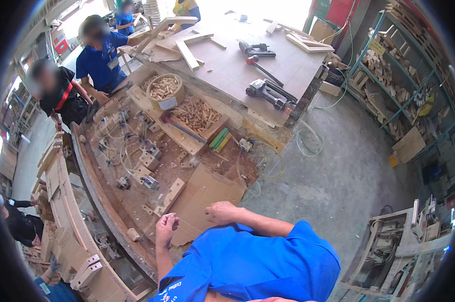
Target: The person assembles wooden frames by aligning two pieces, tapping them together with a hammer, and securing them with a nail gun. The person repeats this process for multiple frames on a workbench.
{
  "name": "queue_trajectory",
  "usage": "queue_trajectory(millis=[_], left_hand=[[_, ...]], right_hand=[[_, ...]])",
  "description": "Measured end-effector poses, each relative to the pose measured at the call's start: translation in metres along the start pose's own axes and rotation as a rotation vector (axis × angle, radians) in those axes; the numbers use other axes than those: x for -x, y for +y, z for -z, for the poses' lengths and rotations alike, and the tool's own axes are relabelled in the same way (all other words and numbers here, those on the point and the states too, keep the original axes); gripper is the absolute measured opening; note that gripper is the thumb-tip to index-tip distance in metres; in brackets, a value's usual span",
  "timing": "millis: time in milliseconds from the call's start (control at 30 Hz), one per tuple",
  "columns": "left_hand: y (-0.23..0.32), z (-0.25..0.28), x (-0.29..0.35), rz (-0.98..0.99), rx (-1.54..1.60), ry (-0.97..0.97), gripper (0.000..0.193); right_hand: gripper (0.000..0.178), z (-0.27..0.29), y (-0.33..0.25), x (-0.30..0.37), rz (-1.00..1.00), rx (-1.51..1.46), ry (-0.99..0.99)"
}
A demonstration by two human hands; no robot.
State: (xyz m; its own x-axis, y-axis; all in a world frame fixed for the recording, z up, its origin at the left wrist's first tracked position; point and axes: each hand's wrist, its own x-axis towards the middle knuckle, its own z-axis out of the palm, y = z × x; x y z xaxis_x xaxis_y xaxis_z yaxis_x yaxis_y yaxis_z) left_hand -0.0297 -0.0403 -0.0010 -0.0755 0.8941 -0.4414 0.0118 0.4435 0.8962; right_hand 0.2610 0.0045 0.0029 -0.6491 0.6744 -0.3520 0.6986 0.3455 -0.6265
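Note:
My left hand (166, 227) is held up over the near left edge of a flat cardboard sheet (203, 194). Its fingers are curled in, and nothing shows between them. Over the sheet's right part, my right hand (221, 213) has its fingers bent down and closed; whatever they may hold is hidden. Next to my left hand, a wooden strip with holes (170, 196) lies along the cardboard's left side. Farther up the bench stand a round tub of wooden dowels (166, 104) and a wooden box of loose dowels (224, 122).
Pneumatic clamps with hoses (148, 182) crowd the bench's left half. Nail guns (267, 94) and a hammer (263, 69) lie on the far table (222, 75). Co-workers (102, 60) stand at the far left. A shelf of wood pieces (383, 75) is at right.

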Motion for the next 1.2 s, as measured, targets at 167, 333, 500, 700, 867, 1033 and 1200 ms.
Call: queue_trajectory(millis=[167,333,500,700,867,1033,1200], left_hand=[[-0.001,0.000,0.000,0.007,0.004,0.002,0.028],[0.000,0.000,-0.002,0.006,0.010,0.015,0.027],[0.002,0.000,-0.003,0.020,0.025,0.017,0.026],[0.002,0.001,-0.005,0.023,0.023,0.027,0.026],[0.000,0.002,-0.005,0.031,0.018,0.031,0.027],[-0.002,0.005,-0.007,0.020,0.034,0.023,0.029],[-0.002,0.006,-0.009,0.017,0.024,0.018,0.030]], right_hand=[[0.043,-0.002,0.003,-0.004,-0.002,0.007,-0.022],[0.042,-0.001,0.004,-0.007,0.021,0.010,-0.008],[0.042,0.002,0.005,-0.010,0.033,0.024,-0.007],[0.042,0.004,0.005,-0.015,0.028,0.035,-0.033],[0.046,0.007,0.005,-0.019,0.014,0.055,-0.115],[0.046,0.009,0.003,-0.022,0.011,0.069,-0.136],[0.046,0.009,0.002,-0.023,0.003,0.071,-0.139]])
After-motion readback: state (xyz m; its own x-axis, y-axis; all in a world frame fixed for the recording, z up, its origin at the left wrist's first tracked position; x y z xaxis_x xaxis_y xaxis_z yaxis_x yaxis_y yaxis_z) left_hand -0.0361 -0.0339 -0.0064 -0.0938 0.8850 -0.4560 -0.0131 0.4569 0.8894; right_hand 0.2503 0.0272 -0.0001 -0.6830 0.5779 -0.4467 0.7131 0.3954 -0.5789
